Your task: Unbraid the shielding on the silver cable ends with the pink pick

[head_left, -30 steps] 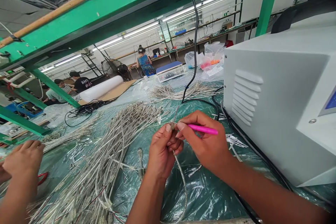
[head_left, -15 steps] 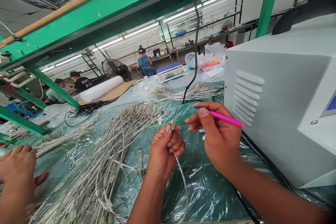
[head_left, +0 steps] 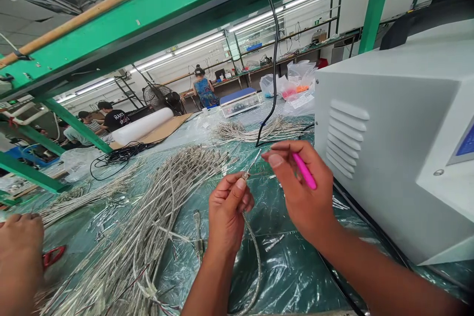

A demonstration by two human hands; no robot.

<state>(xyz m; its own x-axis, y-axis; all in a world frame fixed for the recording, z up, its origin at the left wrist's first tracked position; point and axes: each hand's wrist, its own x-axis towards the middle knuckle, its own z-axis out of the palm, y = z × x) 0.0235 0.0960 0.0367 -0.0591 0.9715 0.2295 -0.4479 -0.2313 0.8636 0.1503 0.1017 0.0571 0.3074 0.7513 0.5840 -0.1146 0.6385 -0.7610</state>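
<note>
Your left hand is gripping the braided cable near its end, thumb and fingers clamped on it, while the thin tip is pointing up and away from you. The cable's length is curving down beside your wrist toward the green surface.

Your right hand is closing around the pink tool, with thumb and forefinger poised near the tip; whether they are pinching anything there, I cannot tell.

You are likely working best while gripping close behind the tip, since a fine end probably bends easily. By angling the tool back into your palm, you are leaving the fingertips freer for delicate handling. The loose cable bundle is lying near your left wrist, so you are wise in steering clear of snags.
</note>
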